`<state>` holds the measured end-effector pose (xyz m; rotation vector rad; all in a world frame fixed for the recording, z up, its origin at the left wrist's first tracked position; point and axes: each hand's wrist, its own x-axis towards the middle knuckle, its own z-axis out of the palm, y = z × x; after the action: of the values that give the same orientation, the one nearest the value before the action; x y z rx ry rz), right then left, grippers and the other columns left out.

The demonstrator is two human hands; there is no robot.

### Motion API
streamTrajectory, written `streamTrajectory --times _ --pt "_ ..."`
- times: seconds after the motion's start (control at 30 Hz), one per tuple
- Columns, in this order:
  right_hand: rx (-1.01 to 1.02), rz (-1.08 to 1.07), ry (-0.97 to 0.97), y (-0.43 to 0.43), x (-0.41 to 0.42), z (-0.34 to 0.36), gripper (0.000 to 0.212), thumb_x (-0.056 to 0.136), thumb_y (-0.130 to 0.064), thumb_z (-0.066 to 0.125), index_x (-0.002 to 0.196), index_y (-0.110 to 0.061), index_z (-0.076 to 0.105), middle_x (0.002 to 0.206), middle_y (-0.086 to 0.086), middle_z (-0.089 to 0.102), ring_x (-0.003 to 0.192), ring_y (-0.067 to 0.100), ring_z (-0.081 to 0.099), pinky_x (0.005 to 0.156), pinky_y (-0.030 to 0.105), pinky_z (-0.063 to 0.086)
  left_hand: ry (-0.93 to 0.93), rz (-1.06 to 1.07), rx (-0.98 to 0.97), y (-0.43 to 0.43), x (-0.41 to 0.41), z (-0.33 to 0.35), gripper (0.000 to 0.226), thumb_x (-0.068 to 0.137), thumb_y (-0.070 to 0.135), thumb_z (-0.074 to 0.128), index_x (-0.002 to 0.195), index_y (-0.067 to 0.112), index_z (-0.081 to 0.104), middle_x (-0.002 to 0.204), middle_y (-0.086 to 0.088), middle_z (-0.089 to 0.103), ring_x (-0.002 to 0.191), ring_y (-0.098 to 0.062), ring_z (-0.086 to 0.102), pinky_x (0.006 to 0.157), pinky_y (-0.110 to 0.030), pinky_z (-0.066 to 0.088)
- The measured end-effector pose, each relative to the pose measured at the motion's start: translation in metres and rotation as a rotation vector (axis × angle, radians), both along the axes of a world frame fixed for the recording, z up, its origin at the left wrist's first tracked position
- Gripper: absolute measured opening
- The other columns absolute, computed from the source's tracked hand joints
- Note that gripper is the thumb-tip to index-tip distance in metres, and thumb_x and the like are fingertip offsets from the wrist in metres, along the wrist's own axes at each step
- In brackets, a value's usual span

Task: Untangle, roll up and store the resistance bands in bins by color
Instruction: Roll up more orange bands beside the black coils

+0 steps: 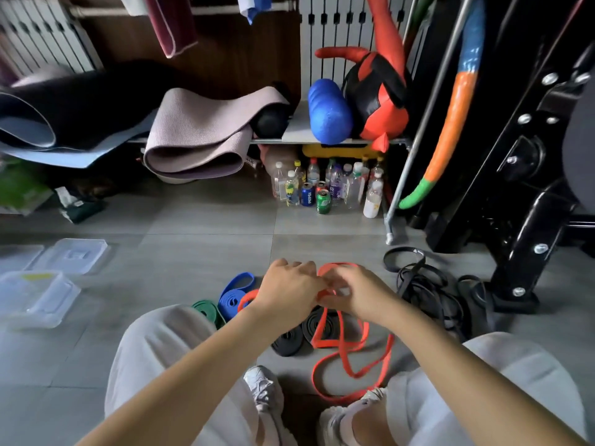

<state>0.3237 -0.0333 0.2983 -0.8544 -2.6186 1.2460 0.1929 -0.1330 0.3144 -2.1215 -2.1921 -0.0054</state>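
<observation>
Floor before me, near to far.
- Loose band (351, 349): between my knees, its far end in my left hand (289, 291) and right hand (360, 294).
- Two coiled bands (302, 333): under my hands.
- Rolled bands (235, 294): just left of them.
- Tangled heap of bands (428, 291): right.
- Bins (35, 297): far left.
- Bottles and cans (325, 188): behind, under the shelf (299, 136).

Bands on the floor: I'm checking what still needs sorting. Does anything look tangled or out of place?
Yes. A heap of black bands lies tangled beside the rack base, and the orange band, pinched by the left hand and right hand, trails in twisted loops.
</observation>
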Motion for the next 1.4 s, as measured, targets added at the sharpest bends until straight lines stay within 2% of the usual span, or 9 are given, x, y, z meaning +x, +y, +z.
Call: streamTrajectory --times 0.2,0.33,0.47,0.63,0.77,0.97,1.1,1.27,1.4 --pt "-0.041 -0.025 0.071 -0.002 0.011 -0.001 0.004 0.083 -0.010 0.067 0.085 -0.014 0.069 0.054 -0.012 0.053 0.051 -0.003 0.046 0.055 0.015 0.035 -0.223 0.147 -0.118 -0.003 -0.012 0.000 0.025 0.087 0.045 0.051 0.104 0.029 0.060 0.103 0.006 0.063 0.098 -0.020 0.059 0.082 -0.030 0.038" --pt "-0.009 -0.060 0.098 -0.001 0.024 -0.006 0.018 0.083 -0.015 0.069 0.081 -0.032 0.066 0.063 -0.018 0.061 0.064 -0.010 0.053 0.065 0.012 0.039 -0.364 0.259 -0.255 -0.011 -0.021 -0.012 0.009 0.079 0.033 0.055 0.086 0.029 0.051 0.086 0.004 0.063 0.082 -0.024 0.058 0.070 -0.030 0.044" --pt "-0.037 -0.174 0.133 0.008 0.044 -0.016 0.020 0.083 -0.019 0.069 0.080 -0.037 0.062 0.077 -0.016 0.065 0.076 0.002 0.059 0.080 0.026 0.047 -0.384 0.306 -0.298 -0.017 -0.025 -0.025 0.007 0.080 0.025 0.052 0.086 0.024 0.047 0.079 0.004 0.056 0.080 -0.026 0.058 0.063 -0.031 0.043" --pt "-0.149 -0.160 -0.046 0.015 0.060 -0.027 0.014 0.072 -0.018 0.070 0.076 -0.030 0.064 0.077 -0.007 0.069 0.075 0.010 0.062 0.084 0.045 0.052 -0.516 0.294 -0.039 -0.011 -0.023 -0.008 0.010 0.081 0.020 0.054 0.090 0.020 0.056 0.067 0.005 0.051 0.066 -0.024 0.049 0.063 -0.035 0.049" --pt "-0.245 -0.104 -0.028 -0.004 0.044 -0.023 0.034 0.071 -0.029 0.074 0.103 -0.031 0.062 0.106 -0.004 0.070 0.097 0.007 0.066 0.091 0.026 0.050 -0.567 0.178 0.037 -0.002 -0.001 0.018 0.015 0.079 0.021 0.059 0.093 0.022 0.060 0.075 0.007 0.059 0.070 -0.021 0.053 0.070 -0.034 0.049" --pt "-0.156 -0.179 0.144 -0.016 0.030 -0.018 0.028 0.081 -0.020 0.071 0.073 -0.047 0.069 0.088 -0.009 0.074 0.088 0.013 0.070 0.087 0.039 0.053 -0.678 0.200 -0.005 -0.011 0.004 0.024 0.013 0.080 0.019 0.067 0.093 0.022 0.068 0.084 0.011 0.064 0.080 -0.009 0.058 0.076 -0.024 0.046" --pt "-0.193 -0.149 0.183 -0.016 0.038 -0.012 0.016 0.082 -0.010 0.071 0.084 -0.026 0.071 0.080 -0.001 0.074 0.079 0.020 0.070 0.078 0.037 0.053 -0.756 0.227 -0.084 -0.022 -0.002 0.019 0.016 0.078 0.016 0.070 0.092 0.024 0.072 0.077 0.015 0.062 0.076 -0.005 0.057 0.075 -0.019 0.046" --pt "-0.196 -0.068 0.177 -0.017 0.040 -0.006 0.029 0.078 -0.016 0.076 0.092 -0.040 0.067 0.083 -0.019 0.071 0.080 -0.003 0.063 0.080 0.023 0.049 -0.820 0.245 -0.095 -0.027 0.002 0.011 0.016 0.075 0.017 0.075 0.090 0.022 0.073 0.070 0.018 0.059 0.073 -0.005 0.057 0.073 -0.022 0.048" --pt "-0.182 -0.090 0.182 -0.020 0.040 -0.007 0.011 0.068 -0.037 0.077 0.077 -0.036 0.070 0.075 0.001 0.069 0.071 0.008 0.059 0.071 0.039 0.048 -0.862 0.229 -0.050 -0.023 0.005 0.018 0.016 0.075 0.016 0.076 0.089 0.024 0.074 0.071 0.020 0.059 0.071 0.002 0.055 0.069 -0.015 0.045"
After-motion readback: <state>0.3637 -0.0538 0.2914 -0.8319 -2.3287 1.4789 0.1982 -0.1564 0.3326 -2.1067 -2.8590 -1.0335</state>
